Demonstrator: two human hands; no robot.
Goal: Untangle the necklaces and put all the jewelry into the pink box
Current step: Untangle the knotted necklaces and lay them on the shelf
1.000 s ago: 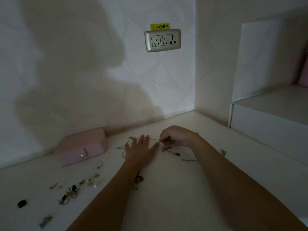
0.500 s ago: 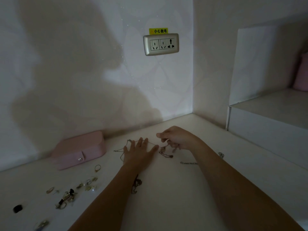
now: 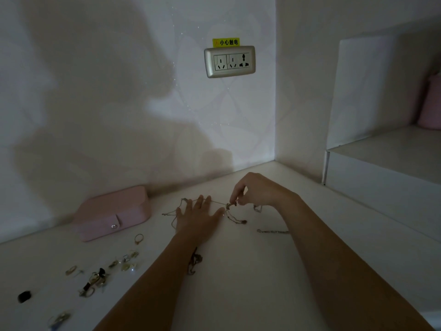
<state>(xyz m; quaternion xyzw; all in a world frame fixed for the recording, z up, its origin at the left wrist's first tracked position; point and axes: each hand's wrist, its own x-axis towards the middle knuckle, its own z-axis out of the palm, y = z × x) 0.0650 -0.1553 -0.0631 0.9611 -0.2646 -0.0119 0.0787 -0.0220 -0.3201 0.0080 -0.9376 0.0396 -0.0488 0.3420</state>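
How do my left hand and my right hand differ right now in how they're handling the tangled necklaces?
The left hand lies flat on the table, fingers straight and spread; the right hand is raised, fingers curled. The left hand presses the tangled necklaces down against the surface; the right hand pinches their knot between thumb and finger. Both work on the same tangle.
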